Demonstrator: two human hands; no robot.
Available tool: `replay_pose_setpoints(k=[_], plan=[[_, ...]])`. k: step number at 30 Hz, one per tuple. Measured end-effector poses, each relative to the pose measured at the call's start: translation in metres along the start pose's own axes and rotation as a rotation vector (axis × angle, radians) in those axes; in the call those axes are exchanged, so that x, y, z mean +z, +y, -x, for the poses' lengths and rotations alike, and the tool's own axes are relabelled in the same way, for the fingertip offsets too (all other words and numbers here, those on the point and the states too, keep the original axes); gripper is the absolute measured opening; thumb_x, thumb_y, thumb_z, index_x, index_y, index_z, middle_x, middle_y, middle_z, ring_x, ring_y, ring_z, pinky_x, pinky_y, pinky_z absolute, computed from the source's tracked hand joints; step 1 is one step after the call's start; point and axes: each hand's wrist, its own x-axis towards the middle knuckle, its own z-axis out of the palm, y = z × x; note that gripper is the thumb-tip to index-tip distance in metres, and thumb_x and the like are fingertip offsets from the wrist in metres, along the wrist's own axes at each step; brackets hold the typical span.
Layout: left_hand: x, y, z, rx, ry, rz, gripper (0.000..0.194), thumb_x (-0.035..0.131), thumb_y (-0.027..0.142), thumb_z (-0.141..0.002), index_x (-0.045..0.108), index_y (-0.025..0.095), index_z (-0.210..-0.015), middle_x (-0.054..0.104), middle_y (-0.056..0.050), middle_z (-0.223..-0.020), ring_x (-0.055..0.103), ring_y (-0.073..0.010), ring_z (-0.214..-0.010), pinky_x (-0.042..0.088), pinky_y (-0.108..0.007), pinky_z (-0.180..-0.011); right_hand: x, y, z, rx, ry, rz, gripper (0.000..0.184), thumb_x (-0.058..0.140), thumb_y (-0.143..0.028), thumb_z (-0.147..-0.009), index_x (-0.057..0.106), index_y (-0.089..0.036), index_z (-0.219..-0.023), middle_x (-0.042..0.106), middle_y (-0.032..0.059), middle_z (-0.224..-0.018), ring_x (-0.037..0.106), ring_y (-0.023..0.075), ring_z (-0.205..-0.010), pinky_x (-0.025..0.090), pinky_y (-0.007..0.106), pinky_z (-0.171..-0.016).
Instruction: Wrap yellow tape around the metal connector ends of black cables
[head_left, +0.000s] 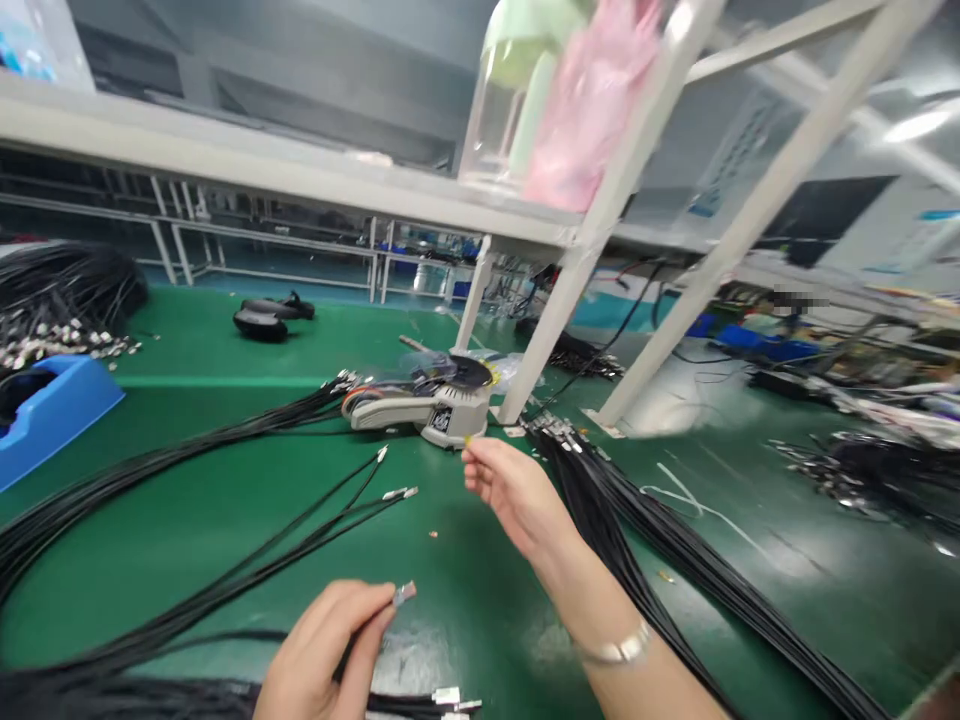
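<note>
Low in the head view, my left hand (326, 645) pinches a cable connector (405, 594), a small silvery plug with a reddish end. Its cable is mostly hidden by the hand. My right hand (521, 495) is raised over the bench with thumb and forefinger closed on a small yellow piece of tape (469, 440). Just beyond those fingertips stands a white tape dispenser (450, 420) with a dark round wheel on top. Several black cables (300, 550) with metal plugs lie to the left, their ends pointing toward the dispenser.
Black cable bundles (660, 530) run along the right side. A blue tape holder (64, 415) and a cable pile (67, 290) stand at the left. White frame posts (562, 310) rise behind the dispenser, beneath a shelf (300, 175). The bench (247, 480) is green.
</note>
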Motion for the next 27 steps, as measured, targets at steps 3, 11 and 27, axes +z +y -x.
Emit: replay_pose_setpoints(k=[3, 11, 27], plan=[[-0.006, 0.009, -0.005, -0.065, 0.034, 0.02, 0.014, 0.051, 0.019, -0.086, 0.063, 0.025, -0.093, 0.067, -0.002, -0.082, 0.064, -0.015, -0.076, 0.053, -0.023, -0.067, 0.004, 0.026, 0.056, -0.035, -0.189, 0.096, 0.02, 0.072, -0.034, -0.069, 0.066, -0.015, -0.068, 0.065, 0.0015, -0.071, 0.057, 0.0119, -0.063, 0.046, 0.024, -0.06], [0.002, 0.02, -0.008, -0.153, 0.17, -0.061, 0.009, 0.051, 0.02, -0.086, 0.06, 0.022, -0.086, 0.065, 0.0, -0.076, 0.062, -0.0142, -0.071, 0.05, -0.025, -0.066, 0.012, 0.062, 0.092, -0.047, -0.236, 0.11, 0.024, 0.071, -0.038, -0.07, 0.064, -0.019, -0.059, 0.066, 0.0059, -0.091, 0.061, 0.0198, -0.086, 0.05, 0.027, -0.07], [0.001, 0.016, -0.011, 0.134, 0.081, -0.106, 0.029, 0.048, -0.004, -0.083, 0.057, 0.019, -0.099, 0.06, -0.002, -0.083, 0.057, -0.0115, -0.078, 0.048, -0.023, -0.071, 0.021, 0.068, 0.093, 0.054, -0.208, 0.051, 0.02, 0.072, -0.035, -0.071, 0.068, -0.016, -0.067, 0.068, 0.0058, -0.085, 0.061, 0.0179, -0.078, 0.05, 0.028, -0.07]])
